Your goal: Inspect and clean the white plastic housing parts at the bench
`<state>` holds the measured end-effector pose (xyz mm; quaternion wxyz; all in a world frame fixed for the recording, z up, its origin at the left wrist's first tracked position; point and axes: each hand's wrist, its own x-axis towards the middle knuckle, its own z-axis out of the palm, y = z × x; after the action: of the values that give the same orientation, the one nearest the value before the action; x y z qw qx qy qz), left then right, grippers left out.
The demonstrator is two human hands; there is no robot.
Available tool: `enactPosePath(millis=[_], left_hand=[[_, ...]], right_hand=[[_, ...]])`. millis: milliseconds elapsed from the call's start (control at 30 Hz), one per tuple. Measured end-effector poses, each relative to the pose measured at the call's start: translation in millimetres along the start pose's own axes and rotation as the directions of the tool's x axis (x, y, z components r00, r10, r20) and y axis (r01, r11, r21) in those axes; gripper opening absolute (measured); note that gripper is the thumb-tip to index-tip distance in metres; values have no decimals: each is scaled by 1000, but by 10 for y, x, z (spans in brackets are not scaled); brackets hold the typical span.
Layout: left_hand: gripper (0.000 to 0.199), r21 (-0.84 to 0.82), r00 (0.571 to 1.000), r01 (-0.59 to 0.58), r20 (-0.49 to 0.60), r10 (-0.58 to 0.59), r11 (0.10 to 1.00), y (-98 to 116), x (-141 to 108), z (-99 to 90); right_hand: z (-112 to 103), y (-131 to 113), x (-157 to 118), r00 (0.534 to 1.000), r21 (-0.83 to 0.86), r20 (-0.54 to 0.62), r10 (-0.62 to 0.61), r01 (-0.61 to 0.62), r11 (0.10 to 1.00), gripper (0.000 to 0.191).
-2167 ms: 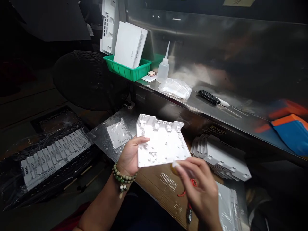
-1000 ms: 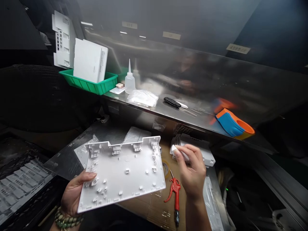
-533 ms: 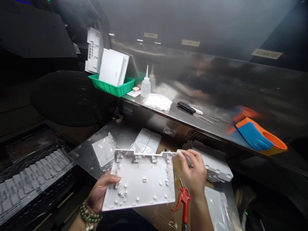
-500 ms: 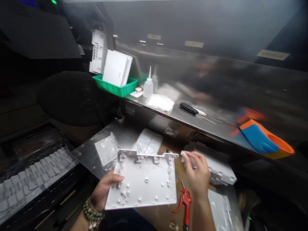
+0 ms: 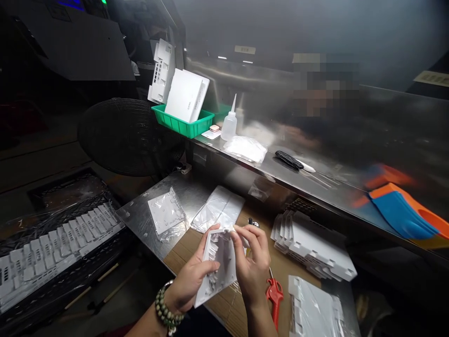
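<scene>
My left hand (image 5: 187,281) is closed round the left side of a white plastic housing panel (image 5: 226,264), thumb on its inner face. The panel is tilted up, so its clips and posts show at a steep angle. My right hand (image 5: 253,267) is pinched at the panel's upper corner, with a small white piece (image 5: 232,229) at its fingertips, mostly hidden; its kind cannot be made out. Below and right of that hand, a red air blow gun (image 5: 275,295) lies on the cardboard (image 5: 185,250).
Stacked white housings (image 5: 315,241) and a bagged one (image 5: 312,304) lie right; another bagged panel (image 5: 166,213) lies left. The shelf holds a green tray (image 5: 182,126), a dropper bottle (image 5: 229,126), a black-handled tool (image 5: 289,160) and a blue-orange holder (image 5: 403,210). A crate of housings (image 5: 59,250) stands left.
The panel has turned from facing me to a steep tilt. My right hand has moved left, from beside the panel onto its upper corner. The view has shifted somewhat.
</scene>
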<state>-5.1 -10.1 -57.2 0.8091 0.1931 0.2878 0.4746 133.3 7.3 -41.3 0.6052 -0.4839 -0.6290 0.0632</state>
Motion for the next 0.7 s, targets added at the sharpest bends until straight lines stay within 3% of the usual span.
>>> enactPosePath(millis=[67,200,267,333,400,500,600,700], left_hand=[[101,23,1000,-18,-6,18,1000,-7,12,4],[96,56,999,-39,-32,41,998,-12,30,-12],[98,60,998,-13,-59,17,998,17,26,-72],[101,65,994,0,-112,7,998,88,9,-200],[103,30,986,-18,-168,22,999,201,-17,-403],[94,-163,968,-21,-251,-21,986,397,-66,-783],[85,-329,922,-115,-386,-23,937,541,-113,-1102],[78,-334,861,-278,-502,79,901,609,-163,-1259]], right_hand=[[4,-20,-7,1000,15,-24,17,-17,1000,17],[38,49,-24,999,5,34,-7,7,1000,17],[40,322,-76,996,-55,28,79,-77,995,17],[5,774,-195,970,-175,-1,244,-240,955,28],[-62,1302,-380,908,-329,-16,418,-399,856,46],[-171,1959,-710,833,-444,-17,552,-501,743,59],[-263,2269,-1010,776,-526,33,630,-523,671,56],[-426,2287,-1268,750,-591,51,659,-509,625,55]])
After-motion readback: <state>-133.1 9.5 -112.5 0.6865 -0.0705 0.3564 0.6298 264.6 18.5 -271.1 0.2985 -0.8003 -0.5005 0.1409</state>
